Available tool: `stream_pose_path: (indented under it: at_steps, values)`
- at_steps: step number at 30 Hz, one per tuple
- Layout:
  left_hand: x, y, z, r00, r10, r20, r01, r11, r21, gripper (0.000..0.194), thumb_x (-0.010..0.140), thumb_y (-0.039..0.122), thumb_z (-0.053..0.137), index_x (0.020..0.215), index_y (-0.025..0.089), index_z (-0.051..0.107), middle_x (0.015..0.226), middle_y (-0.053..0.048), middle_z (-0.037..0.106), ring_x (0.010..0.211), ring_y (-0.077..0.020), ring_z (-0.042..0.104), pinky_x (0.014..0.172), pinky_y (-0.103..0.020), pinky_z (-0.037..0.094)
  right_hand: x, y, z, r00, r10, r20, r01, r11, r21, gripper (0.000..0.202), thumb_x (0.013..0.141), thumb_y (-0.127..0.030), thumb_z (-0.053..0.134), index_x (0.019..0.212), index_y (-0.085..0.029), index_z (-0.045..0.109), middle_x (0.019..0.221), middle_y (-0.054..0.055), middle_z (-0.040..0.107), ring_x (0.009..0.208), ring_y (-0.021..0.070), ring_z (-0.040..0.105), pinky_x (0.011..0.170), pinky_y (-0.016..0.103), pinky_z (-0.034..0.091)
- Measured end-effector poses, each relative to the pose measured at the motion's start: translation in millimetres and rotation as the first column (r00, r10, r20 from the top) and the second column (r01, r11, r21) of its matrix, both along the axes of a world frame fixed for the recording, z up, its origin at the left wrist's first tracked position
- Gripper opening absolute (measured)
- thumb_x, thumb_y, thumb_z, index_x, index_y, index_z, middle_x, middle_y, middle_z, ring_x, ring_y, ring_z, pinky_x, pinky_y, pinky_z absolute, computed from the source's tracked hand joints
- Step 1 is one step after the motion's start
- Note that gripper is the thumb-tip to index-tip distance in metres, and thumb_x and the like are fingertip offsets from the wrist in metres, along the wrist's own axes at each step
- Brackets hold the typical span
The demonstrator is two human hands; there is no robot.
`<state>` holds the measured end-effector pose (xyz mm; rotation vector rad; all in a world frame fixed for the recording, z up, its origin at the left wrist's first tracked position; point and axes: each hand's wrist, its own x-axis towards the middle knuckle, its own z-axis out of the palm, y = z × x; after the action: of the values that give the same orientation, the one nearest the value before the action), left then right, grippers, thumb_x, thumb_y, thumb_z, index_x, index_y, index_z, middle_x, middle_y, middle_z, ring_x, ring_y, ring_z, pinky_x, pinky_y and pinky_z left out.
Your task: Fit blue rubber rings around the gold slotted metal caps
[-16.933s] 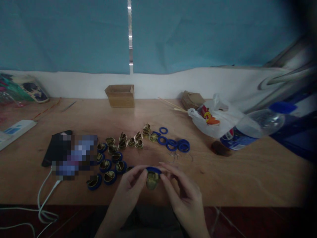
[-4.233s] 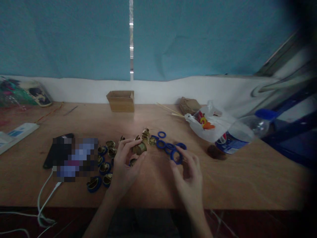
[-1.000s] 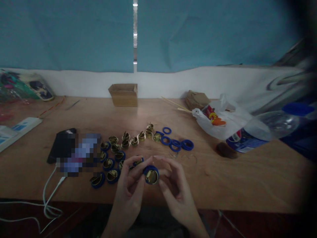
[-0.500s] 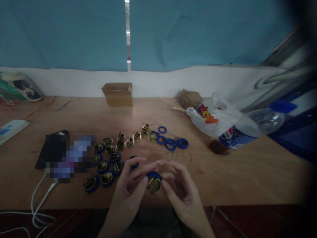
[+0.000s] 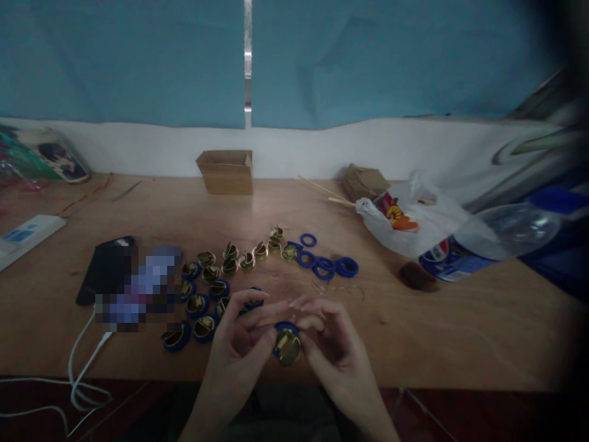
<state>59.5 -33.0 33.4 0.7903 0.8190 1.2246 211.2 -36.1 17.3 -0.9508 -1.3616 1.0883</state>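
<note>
Near the table's front edge, my left hand [image 5: 240, 351] and my right hand [image 5: 341, 350] hold one round brass-coloured piece with a blue ring [image 5: 288, 351] between them. My thumbs press on its two sides and the fingers curl behind it. The blue ring shows along its upper edge. Left of my hands lie several brass pieces set in blue rings [image 5: 197, 304]. Beyond them stands a group of brass pieces without rings [image 5: 246, 261], with upright clips or flaps. Loose blue rings [image 5: 324, 268] lie beyond my right hand, some stacked.
A phone with a blurred screen [image 5: 142, 285] and a black slab [image 5: 103, 270] lie left, with white cables [image 5: 76, 368]. A cardboard box [image 5: 227, 175] stands at the back. To the right are a plastic bag [image 5: 414, 215] and a bottle lying on its side [image 5: 488, 242].
The whole view has shifted slightly, so the table things appear further right. My hands keep their hold on the piece, whose flat brass face is turned more toward me.
</note>
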Motion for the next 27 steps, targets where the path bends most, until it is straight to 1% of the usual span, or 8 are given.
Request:
stream_pose_path:
  at_steps: [2,5,7,9,13,16,21,27]
  values:
    - [0.9,0.8,0.8,1.0,-0.008,-0.021,0.008,1.0,-0.01,0.029,0.083,0.016,0.065,0.106,0.024,0.05,0.117,-0.008,0.07,0.099,-0.0212,0.071,0.081,-0.028,0.057,-1.4,0.1,-1.8,0.999,-0.047,0.012,0.046,0.999,0.003,0.019,0.091,-0.017,0.053,0.108,-0.027,0.052,0.107,0.005,0.059,0.092,0.0169,0.064,0.079,0.03,0.056]
    - [-0.1,1.8,-0.1,0.993,0.005,-0.116,-0.006,1.0,-0.005,0.024,0.084,0.02,0.065,0.105,0.023,0.054,0.124,-0.008,0.066,0.114,-0.0221,0.064,0.094,-0.03,0.052,-3.3,2.0,-2.8,0.988,-0.143,0.05,0.142,0.99,0.026,0.021,0.09,-0.017,0.057,0.108,-0.027,0.054,0.108,0.005,0.059,0.1,0.0202,0.064,0.082,0.034,0.056]
    - [-2.3,1.9,-2.0,0.984,0.008,-0.176,-0.012,1.0,-0.023,0.023,0.086,0.023,0.063,0.107,0.023,0.057,0.123,-0.008,0.066,0.12,-0.0231,0.059,0.098,-0.033,0.05,-4.3,4.4,-2.0,0.978,-0.199,0.069,0.196,0.98,0.037,0.022,0.088,-0.018,0.059,0.107,-0.027,0.055,0.108,0.006,0.06,0.099,0.0212,0.064,0.08,0.035,0.057]
    - [-4.8,1.6,-4.1,0.979,-0.01,-0.203,-0.003,0.998,-0.067,0.025,0.086,0.025,0.062,0.111,0.023,0.058,0.119,-0.009,0.068,0.118,-0.0246,0.061,0.095,-0.035,0.053,-5.0,7.1,-0.7,0.97,-0.231,0.072,0.23,0.973,0.03,0.023,0.087,-0.019,0.06,0.108,-0.027,0.055,0.109,0.006,0.06,0.092,0.0203,0.066,0.075,0.034,0.059]
    - [-8.0,1.9,-7.5,0.977,-0.063,-0.201,0.051,0.997,-0.065,0.034,0.083,0.022,0.067,0.116,0.022,0.058,0.109,-0.009,0.073,0.105,-0.0238,0.068,0.092,-0.036,0.054,-4.9,12.1,0.6,0.973,-0.231,0.026,0.232,0.972,-0.029,0.022,0.087,-0.019,0.06,0.107,-0.027,0.055,0.108,0.004,0.062,0.075,0.0144,0.068,0.069,0.029,0.059]
    - [-7.5,3.6,-9.4,0.986,-0.066,-0.154,0.064,0.998,-0.021,0.039,0.078,0.017,0.071,0.115,0.021,0.059,0.104,-0.008,0.074,0.099,-0.0215,0.071,0.088,-0.032,0.055,-4.5,13.5,-0.3,0.972,-0.235,0.017,0.235,0.969,-0.071,0.018,0.086,-0.021,0.062,0.103,-0.025,0.056,0.105,0.003,0.064,0.073,0.0138,0.069,0.065,0.025,0.058]
    - [-4.8,4.2,-11.0,0.985,-0.033,-0.168,0.024,0.998,-0.06,0.038,0.077,0.016,0.072,0.112,0.02,0.059,0.095,-0.007,0.077,0.09,-0.0179,0.073,0.08,-0.025,0.057,-4.5,10.6,-1.8,0.972,-0.229,0.053,0.233,0.967,-0.104,0.016,0.088,-0.025,0.06,0.104,-0.024,0.056,0.097,0.003,0.067,0.071,0.0138,0.068,0.064,0.024,0.058]
    - [-3.1,1.5,-11.6,0.984,0.014,-0.178,-0.022,0.999,-0.043,0.04,0.076,0.015,0.072,0.113,0.02,0.057,0.098,-0.007,0.077,0.091,-0.0199,0.073,0.083,-0.027,0.058,0.3,9.4,0.2,0.953,-0.191,0.235,0.201,0.979,-0.022,0.014,0.091,-0.026,0.055,0.102,-0.023,0.063,0.099,0.006,0.07,0.09,0.0203,0.069,0.076,0.031,0.058]
